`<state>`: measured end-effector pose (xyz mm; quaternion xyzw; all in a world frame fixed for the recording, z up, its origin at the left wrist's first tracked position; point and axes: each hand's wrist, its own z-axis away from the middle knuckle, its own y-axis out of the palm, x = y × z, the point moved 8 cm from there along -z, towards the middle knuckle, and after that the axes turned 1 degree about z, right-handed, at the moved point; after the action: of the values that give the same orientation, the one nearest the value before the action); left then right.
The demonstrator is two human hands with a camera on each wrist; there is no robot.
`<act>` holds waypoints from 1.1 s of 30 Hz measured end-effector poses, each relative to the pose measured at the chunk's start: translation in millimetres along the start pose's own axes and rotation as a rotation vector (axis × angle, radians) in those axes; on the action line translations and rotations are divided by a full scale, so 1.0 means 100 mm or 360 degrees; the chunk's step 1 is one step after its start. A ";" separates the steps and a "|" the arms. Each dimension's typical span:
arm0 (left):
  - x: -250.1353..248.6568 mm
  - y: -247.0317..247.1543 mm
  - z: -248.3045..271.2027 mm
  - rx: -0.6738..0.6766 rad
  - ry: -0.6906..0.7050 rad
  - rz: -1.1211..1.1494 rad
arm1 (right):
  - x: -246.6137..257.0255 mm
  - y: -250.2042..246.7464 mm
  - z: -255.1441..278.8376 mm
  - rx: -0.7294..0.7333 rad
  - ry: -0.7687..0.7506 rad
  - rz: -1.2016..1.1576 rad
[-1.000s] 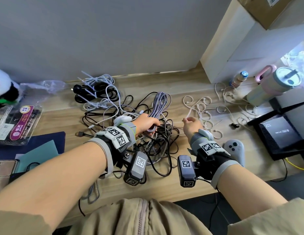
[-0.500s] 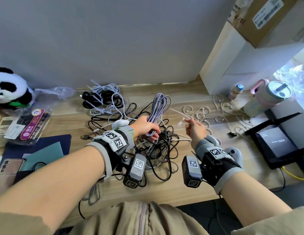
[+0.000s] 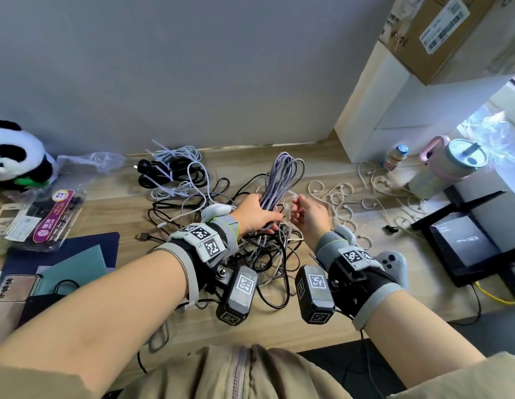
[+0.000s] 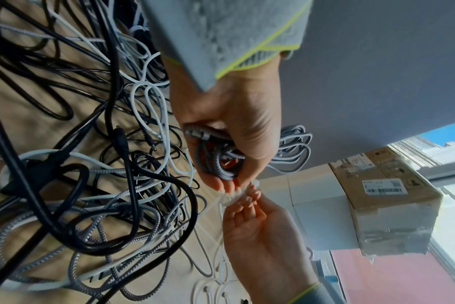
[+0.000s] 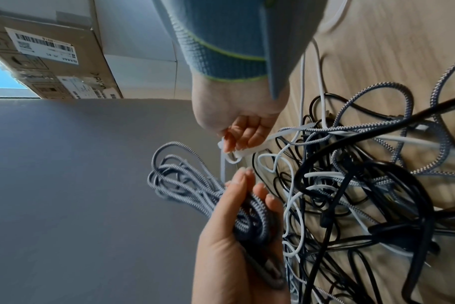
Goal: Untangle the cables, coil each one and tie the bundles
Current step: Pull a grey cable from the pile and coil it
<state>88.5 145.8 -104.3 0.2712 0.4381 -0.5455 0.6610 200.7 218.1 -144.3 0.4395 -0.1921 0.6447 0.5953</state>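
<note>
My left hand (image 3: 256,214) grips a coiled grey braided cable (image 3: 282,180) and holds it up above the tangle of black, white and braided cables (image 3: 259,254) on the wooden desk. In the left wrist view the fingers (image 4: 221,185) curl round the coil's lower end (image 4: 216,162). My right hand (image 3: 308,217) is just right of the coil and pinches a white zip tie (image 3: 289,200). In the right wrist view the zip tie (image 5: 237,153) is bent into a small loop at the fingertips (image 5: 229,144), close to my left hand (image 5: 226,236) and the coil (image 5: 179,181).
Two tied cable bundles (image 3: 170,174) lie at the back by the wall. Loose zip ties (image 3: 339,197) are scattered to the right, near a tumbler (image 3: 449,168), a small bottle (image 3: 394,156), a black router (image 3: 463,243) and a grey controller (image 3: 391,263). A panda toy (image 3: 17,154) and phone (image 3: 11,283) sit left.
My left hand has lifted the braided coil off the tangle. My right hand rose from the desk with a zip tie and moved left, close to the coil.
</note>
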 end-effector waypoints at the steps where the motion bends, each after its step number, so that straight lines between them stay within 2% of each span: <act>1: 0.01 -0.01 0.01 0.0008 -0.0002 0.0033 | -0.03 -0.02 -0.01 -0.0032 0.0032 -0.0026; 5: 0.04 -0.02 0.01 0.0016 -0.0010 0.0089 | -0.14 0.00 -0.01 -0.0081 0.0180 -0.0178; 9: 0.07 0.00 -0.02 0.0027 -0.0029 0.0074 | -0.16 0.12 0.02 -0.0088 0.0230 -0.0244; 15: 0.04 -0.10 -0.03 -0.0062 -0.0006 0.0112 | -0.09 0.17 -0.01 -0.0031 0.0218 -0.0335; 19: 0.00 -0.15 -0.05 -0.0157 0.0026 0.0090 | -0.11 0.14 -0.06 -0.0035 0.0194 -0.0206; 26: -0.07 -0.35 -0.11 -0.0282 0.0002 0.0531 | -0.11 -0.38 -0.25 -0.0487 0.0125 0.0072; 30: -0.03 -0.41 -0.13 -0.0269 -0.0018 0.0454 | -0.05 -0.64 -0.24 -0.0695 0.0117 0.0499; 33: 0.01 -0.39 -0.13 -0.0231 -0.0028 0.0396 | 0.04 -0.70 -0.20 -0.0816 0.0143 0.0634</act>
<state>47.1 145.8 -106.7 0.2701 0.4335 -0.4286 0.7452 260.4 251.1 -170.8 0.2003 -0.4039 0.6978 0.5566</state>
